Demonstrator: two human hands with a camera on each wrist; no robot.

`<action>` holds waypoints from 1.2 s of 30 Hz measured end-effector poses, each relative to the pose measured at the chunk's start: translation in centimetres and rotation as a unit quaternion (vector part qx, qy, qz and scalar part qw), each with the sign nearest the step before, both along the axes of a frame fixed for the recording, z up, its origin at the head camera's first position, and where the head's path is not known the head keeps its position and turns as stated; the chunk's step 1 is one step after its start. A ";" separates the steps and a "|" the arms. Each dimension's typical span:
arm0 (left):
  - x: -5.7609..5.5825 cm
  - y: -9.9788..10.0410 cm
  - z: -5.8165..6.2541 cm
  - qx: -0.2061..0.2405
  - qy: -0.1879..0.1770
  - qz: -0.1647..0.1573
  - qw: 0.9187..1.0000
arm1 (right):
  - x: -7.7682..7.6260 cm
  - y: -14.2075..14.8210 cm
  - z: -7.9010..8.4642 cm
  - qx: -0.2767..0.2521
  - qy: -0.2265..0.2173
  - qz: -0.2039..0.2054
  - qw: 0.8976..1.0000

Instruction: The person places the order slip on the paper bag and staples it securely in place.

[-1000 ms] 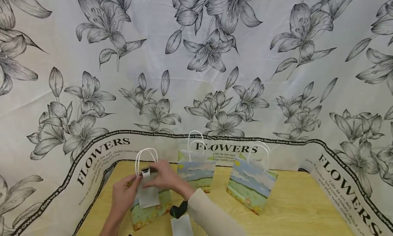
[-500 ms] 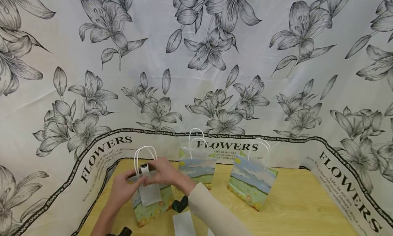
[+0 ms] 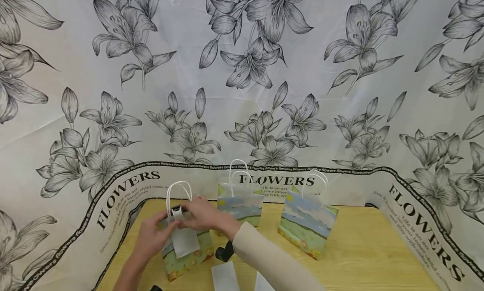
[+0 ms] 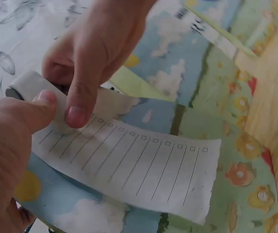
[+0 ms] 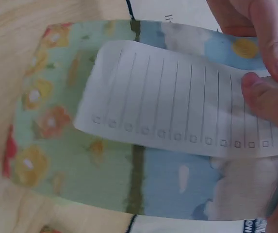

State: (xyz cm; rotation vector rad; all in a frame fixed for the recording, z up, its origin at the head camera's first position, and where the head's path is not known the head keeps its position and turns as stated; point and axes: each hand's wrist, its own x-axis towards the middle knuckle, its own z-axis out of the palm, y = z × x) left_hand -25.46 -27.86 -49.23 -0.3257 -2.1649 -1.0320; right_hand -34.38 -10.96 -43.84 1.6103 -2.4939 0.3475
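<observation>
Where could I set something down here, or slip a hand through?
The widest bare patch of table lies between the right bag and the table's right edge. A slim gap, perhaps passable, parts that bag from the middle bag. Crowded: left hand and right hand pinch a paper strip over the left bag; white papers lie in front.

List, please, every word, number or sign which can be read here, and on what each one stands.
"FLOWERS", large, three times: white cloth.
"flowers", small, repeated: the cloth's black band.
"Life is an art": same cloth.
Other small lines there: partly hidden or too small to read fully.
Lined paper: small squares, no words visible.
</observation>
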 end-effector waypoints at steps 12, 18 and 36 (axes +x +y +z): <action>1.5 -0.7 -1.8 0.011 0.022 -0.004 1.000 | 1.6 -1.1 -2.9 -0.151 0.018 0.038 0.988; 1.5 -0.5 -1.6 0.031 0.031 0.022 0.999 | 2.3 -1.0 -2.7 -0.087 0.036 -0.015 0.995; -0.4 -1.1 1.9 -0.061 -0.073 -0.025 0.995 | 0.4 0.5 -0.4 -0.072 -0.009 -0.014 0.997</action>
